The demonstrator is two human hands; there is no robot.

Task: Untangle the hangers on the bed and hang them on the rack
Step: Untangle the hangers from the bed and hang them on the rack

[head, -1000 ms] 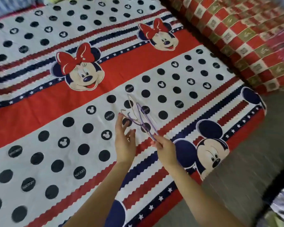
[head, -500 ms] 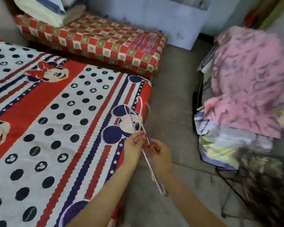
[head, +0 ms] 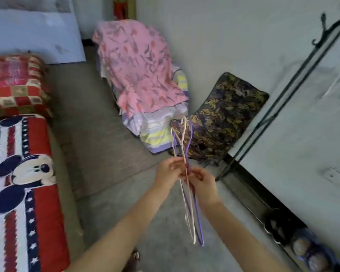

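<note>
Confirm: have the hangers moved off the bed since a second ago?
Yes. The hangers, earlier over the bed, are now held by both hands over the floor, right of it, toward the rack.

We see the bed (head: 18, 193) at left on the grey floor (head: 106, 154); beyond it, a checked cushion (head: 16, 85)

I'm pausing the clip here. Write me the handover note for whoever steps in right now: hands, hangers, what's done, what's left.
Left hand and right hand both pinch the bundle of hangers at its middle, held over the floor between the bed and the black rack.
Done: bundle is off the bed.
Left: the purple and cream hangers look bunched together, so separate them, then hook each on the rack at the right. None visibly hangs there yet.
</note>
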